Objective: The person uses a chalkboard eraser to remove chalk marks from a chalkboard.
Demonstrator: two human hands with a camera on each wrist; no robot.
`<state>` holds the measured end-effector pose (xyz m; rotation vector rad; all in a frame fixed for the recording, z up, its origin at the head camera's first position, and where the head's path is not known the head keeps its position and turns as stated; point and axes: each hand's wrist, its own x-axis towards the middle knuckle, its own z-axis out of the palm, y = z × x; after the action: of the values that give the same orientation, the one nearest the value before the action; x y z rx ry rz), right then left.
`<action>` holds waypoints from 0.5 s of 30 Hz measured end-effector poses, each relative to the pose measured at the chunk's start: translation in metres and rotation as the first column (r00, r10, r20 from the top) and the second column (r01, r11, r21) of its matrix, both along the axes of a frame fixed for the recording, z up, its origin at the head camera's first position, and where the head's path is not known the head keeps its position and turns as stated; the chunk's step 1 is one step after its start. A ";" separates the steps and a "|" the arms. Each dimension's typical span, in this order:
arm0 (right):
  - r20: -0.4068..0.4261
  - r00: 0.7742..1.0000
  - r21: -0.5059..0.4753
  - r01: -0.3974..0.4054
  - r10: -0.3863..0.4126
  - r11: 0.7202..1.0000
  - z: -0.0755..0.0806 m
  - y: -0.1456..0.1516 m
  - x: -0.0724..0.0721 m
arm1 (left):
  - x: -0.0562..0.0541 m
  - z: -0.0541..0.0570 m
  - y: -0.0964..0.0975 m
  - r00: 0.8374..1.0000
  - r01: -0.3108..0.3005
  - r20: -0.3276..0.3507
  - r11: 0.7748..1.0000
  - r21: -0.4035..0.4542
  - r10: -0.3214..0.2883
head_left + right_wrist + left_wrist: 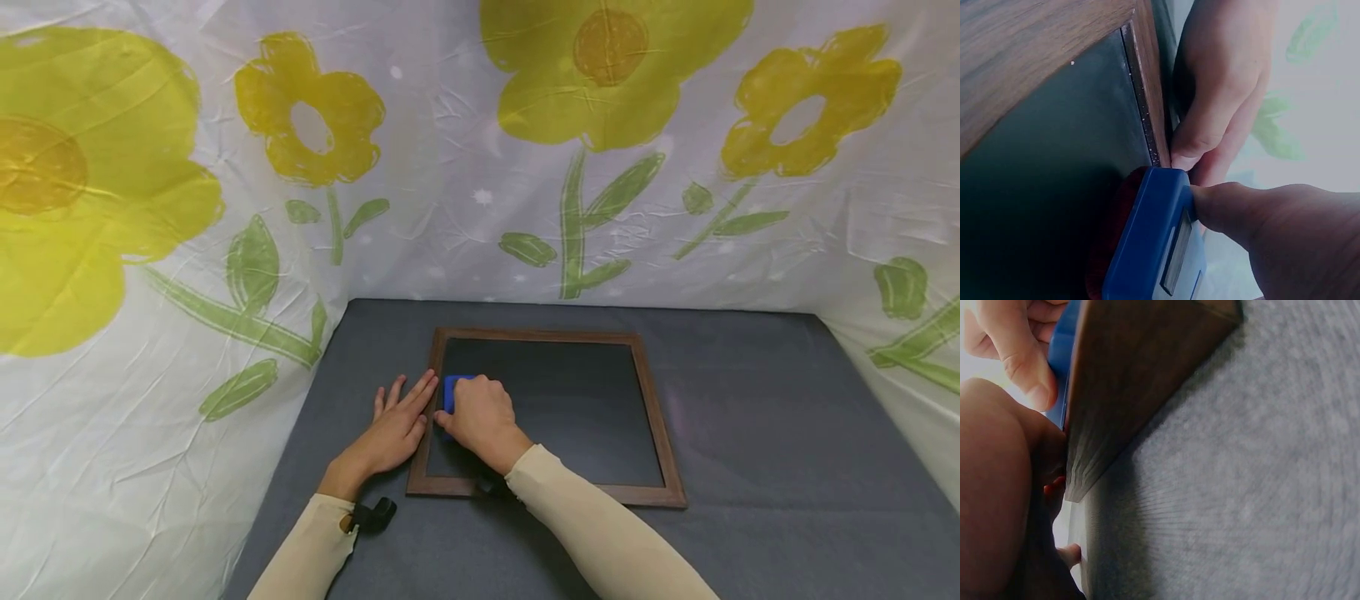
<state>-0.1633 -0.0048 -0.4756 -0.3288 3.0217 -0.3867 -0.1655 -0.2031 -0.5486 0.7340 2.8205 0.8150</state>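
Observation:
A framed chalkboard (577, 400) with a brown wooden frame lies flat on the dark grey cloth. My right hand (483, 417) grips a blue board eraser (450, 390) near the board's left side. In the right wrist view the eraser (1147, 237) has a dark red felt underside against the black surface, with the thumb on its edge. My left hand (393, 429) rests on the left strip of the frame, fingers extended and spread. In the left wrist view that frame edge (1122, 369) shows close up, with the eraser (1065, 362) just past it.
Dark grey cloth (765, 433) covers the table around the board. Behind and at both sides hangs a white curtain (442, 192) printed with yellow flowers. A black strap device (375, 515) sits at the left wrist. White specks lie along the frame's inner edge in the right wrist view.

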 end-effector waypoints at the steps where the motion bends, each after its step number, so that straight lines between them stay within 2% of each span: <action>1: 0.002 1.000 -0.007 0.003 -0.003 1.000 0.000 0.000 0.000 | 0.000 0.000 0.000 1.000 0.001 -0.001 1.000 -0.003 -0.001; 15: -0.021 0.999 -0.022 0.032 -0.032 0.999 -0.001 0.008 0.004 | -0.001 0.000 0.000 1.000 0.003 0.004 1.000 -0.015 -0.003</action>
<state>-0.1592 0.0033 -0.4763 -0.2880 3.0490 -0.4216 -0.1664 -0.2031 -0.5491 0.7334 2.8182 0.7933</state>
